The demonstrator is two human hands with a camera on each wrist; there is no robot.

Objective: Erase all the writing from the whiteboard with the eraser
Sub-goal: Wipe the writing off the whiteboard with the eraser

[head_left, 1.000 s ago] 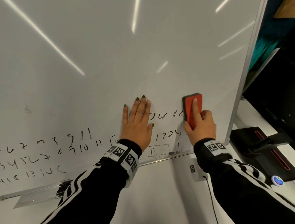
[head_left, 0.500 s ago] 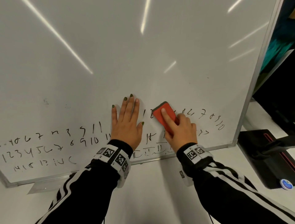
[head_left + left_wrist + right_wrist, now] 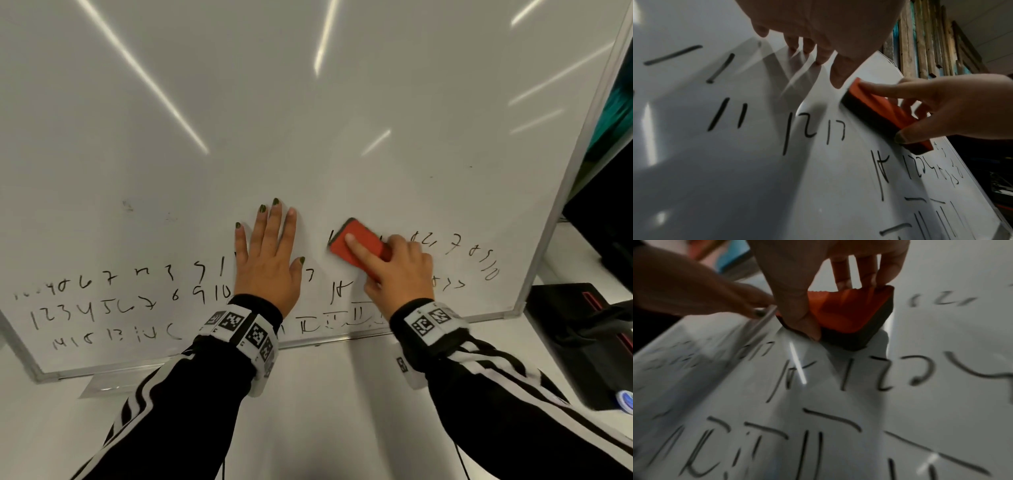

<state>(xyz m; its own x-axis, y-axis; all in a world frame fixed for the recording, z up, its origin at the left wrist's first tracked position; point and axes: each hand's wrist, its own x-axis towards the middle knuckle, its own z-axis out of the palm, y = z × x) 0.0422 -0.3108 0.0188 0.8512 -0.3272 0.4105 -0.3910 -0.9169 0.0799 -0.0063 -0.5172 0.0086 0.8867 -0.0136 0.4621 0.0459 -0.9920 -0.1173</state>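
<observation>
A whiteboard (image 3: 308,102) fills the head view, its upper part bare and several rows of black numbers (image 3: 102,308) along the bottom. My right hand (image 3: 394,267) grips a red eraser with a black felt base (image 3: 356,245) and presses it slantwise on the top row; thumb and fingers clamp its sides (image 3: 849,316), index finger lies on its back (image 3: 890,105). My left hand (image 3: 270,260) lies flat on the board, fingers straight, just left of the eraser, covering some numbers. More numbers (image 3: 479,253) stand to the right of the eraser.
The board's metal frame (image 3: 565,192) runs down the right side and along the bottom edge (image 3: 171,363). A black device with a red stripe (image 3: 582,329) lies on the white surface at the right, close to the board's corner.
My right hand has slid the eraser leftward along the top row toward my left hand, tilting it. The left hand has stayed flat on the board; the head view has shifted right.
</observation>
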